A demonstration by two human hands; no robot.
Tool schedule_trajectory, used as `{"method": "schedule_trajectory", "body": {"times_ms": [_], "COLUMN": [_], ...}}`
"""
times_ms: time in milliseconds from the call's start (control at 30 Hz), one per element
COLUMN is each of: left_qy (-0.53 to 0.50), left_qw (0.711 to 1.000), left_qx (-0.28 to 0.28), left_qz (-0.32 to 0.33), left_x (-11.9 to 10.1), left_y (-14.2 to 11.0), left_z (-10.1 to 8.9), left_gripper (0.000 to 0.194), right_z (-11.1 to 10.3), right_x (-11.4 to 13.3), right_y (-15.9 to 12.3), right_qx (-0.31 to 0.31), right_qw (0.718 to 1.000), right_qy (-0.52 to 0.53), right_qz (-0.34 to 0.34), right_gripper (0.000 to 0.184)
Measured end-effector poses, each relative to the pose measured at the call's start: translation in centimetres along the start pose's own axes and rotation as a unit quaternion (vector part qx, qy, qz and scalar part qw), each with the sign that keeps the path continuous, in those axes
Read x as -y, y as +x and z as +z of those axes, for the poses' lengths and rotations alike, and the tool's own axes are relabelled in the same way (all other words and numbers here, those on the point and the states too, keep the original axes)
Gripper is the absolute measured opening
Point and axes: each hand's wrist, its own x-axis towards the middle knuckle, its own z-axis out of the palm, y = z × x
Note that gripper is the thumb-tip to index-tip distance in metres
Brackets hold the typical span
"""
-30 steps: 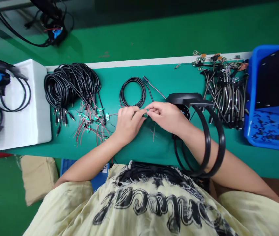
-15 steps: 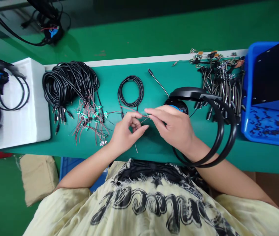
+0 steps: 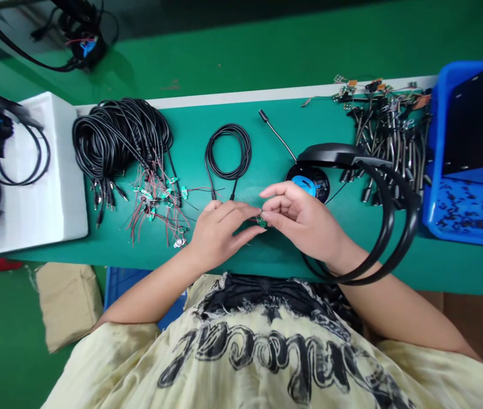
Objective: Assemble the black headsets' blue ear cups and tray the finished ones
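A small green circuit board point(image 3: 260, 221) sits between my two hands above the table. My left hand point(image 3: 224, 232) reaches in from the left, thumb and forefinger at the board's edges. On its other side, the bent forefinger and thumb tip of my right hand point(image 3: 303, 220) pinch its edge. Thin wires by the board are mostly hidden by my fingers. Just beyond my left hand lies a coiled black cable point(image 3: 248, 149), its two ends towards my fingers. A headset point(image 3: 330, 152) with a blue-centred earcup point(image 3: 307, 184) and a boom microphone point(image 3: 277, 133) rests beside my right hand, its headband arching over my forearm.
Left on the table is a bundle of black cables point(image 3: 117, 133) with wired green boards point(image 3: 167, 196). A white foam box point(image 3: 64, 170) stands further left. At right lie several microphone booms point(image 3: 388, 136) beside a blue bin point(image 3: 432, 170) with small dark parts.
My left fingers have moved right and come over the wires to the circuit board. My right hand has turned, with its other fingers lifted, and the board now shows more plainly.
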Motion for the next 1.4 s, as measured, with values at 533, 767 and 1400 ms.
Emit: {"method": "schedule_trajectory", "body": {"times_ms": [533,767,1400], "left_qy": [-0.051,-0.029,0.015], "left_qw": [0.998,0.999,0.985], "left_qx": [0.015,0.042,0.167], "left_qz": [-0.018,-0.009,-0.035], "left_x": [-0.2,1.2,-0.8], "left_y": [0.2,2.0,4.3], "left_z": [1.2,2.6,8.8], "left_gripper": [0.024,0.025,0.021], "right_z": [0.4,-5.4,-0.3], "right_x": [-1.1,-4.6,-7.9], "right_y": [0.1,-4.8,-6.8], "right_qx": [0.006,-0.111,-0.188], "right_qw": [0.999,0.841,0.912], "right_qy": [-0.025,-0.518,-0.353], "right_qz": [-0.033,-0.112,-0.095], "right_gripper": [0.025,0.044,0.037]}}
